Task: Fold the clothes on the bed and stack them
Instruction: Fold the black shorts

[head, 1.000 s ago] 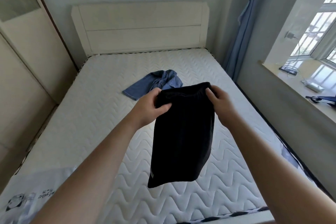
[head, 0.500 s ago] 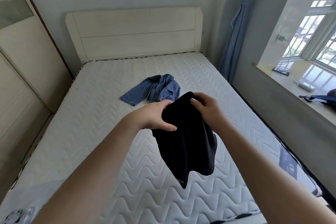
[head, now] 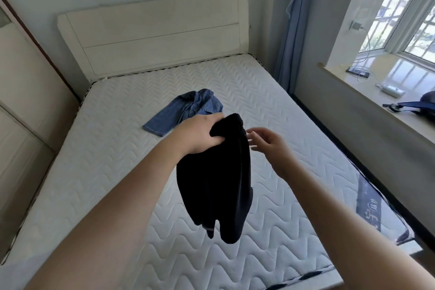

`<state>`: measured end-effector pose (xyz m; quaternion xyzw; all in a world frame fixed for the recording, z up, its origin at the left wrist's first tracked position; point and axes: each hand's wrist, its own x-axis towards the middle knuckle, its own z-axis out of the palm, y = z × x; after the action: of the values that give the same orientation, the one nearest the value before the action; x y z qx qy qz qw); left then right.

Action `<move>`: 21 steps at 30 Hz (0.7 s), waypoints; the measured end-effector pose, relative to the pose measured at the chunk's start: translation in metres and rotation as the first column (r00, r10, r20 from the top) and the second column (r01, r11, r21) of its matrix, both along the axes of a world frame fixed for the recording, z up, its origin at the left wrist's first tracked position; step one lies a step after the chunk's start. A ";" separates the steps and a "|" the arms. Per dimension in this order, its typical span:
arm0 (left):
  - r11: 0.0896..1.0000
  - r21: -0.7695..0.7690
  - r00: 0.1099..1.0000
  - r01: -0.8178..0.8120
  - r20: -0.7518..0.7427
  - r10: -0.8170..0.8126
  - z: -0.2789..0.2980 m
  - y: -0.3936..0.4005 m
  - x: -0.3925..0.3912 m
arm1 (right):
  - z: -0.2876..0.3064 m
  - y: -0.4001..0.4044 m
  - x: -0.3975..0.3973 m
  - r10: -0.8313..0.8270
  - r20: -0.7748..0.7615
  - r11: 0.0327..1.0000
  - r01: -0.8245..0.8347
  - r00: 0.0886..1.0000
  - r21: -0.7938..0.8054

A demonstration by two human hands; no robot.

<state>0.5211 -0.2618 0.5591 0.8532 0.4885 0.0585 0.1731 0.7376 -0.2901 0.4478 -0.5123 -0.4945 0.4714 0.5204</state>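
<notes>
My left hand (head: 200,133) grips the bunched top of a black garment (head: 216,181), which hangs folded over and dangles above the white quilted mattress (head: 113,160). Just to the garment's right, my right hand (head: 267,142) hovers with its fingers spread and holds nothing. A crumpled blue denim shirt (head: 186,110) lies on the mattress beyond my hands, near the middle of the bed.
A cream headboard (head: 153,33) closes the far end of the bed. A wardrobe (head: 26,92) runs along the left side. On the right are a blue curtain (head: 288,40) and a windowsill (head: 386,99) with cables, a device and a dark bag (head: 421,105).
My two hands brought the garment's top corners together, doubling it over. My right hand then let go and drew slightly away, leaving the garment hanging from my left hand alone.
</notes>
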 end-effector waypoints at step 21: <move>0.996 -0.084 0.983 -0.037 0.177 0.051 0.023 0.044 0.021 | -0.197 0.006 0.073 -0.013 -0.105 0.734 -0.061 0.994 -0.676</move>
<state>0.5419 -0.2174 0.5824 0.8259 0.4916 0.1192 0.2491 0.8105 -0.2839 0.2511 -0.6353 -0.2680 0.6514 0.3166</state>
